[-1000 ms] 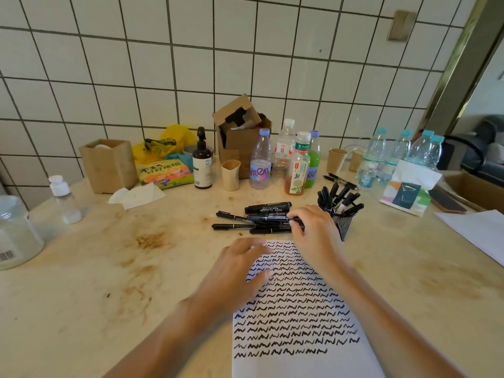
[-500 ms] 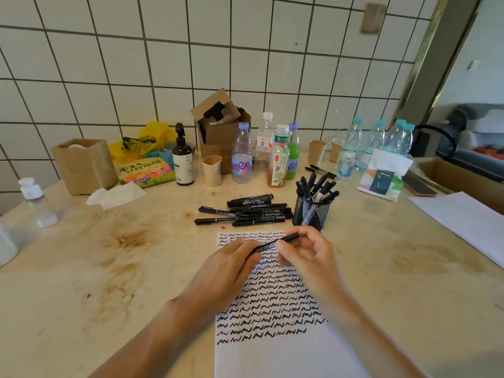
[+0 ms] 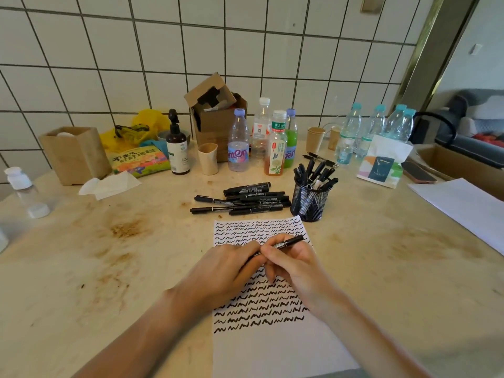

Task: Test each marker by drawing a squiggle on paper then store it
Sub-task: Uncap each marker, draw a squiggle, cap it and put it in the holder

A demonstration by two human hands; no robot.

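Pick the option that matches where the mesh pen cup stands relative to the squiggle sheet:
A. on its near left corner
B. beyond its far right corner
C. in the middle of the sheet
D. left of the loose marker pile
B: the mesh pen cup, filled with markers, stands on the table just beyond the far right corner of the squiggle sheet, right of the loose marker pile.

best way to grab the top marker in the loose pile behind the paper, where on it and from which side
Take the top marker around the middle of its barrel, coming down from above with thumb on the near side and fingers on the far side. It lies flat, roughly crosswise, at the back of the marker pile, so its far side is free. Probably use the right hand, once it is free.
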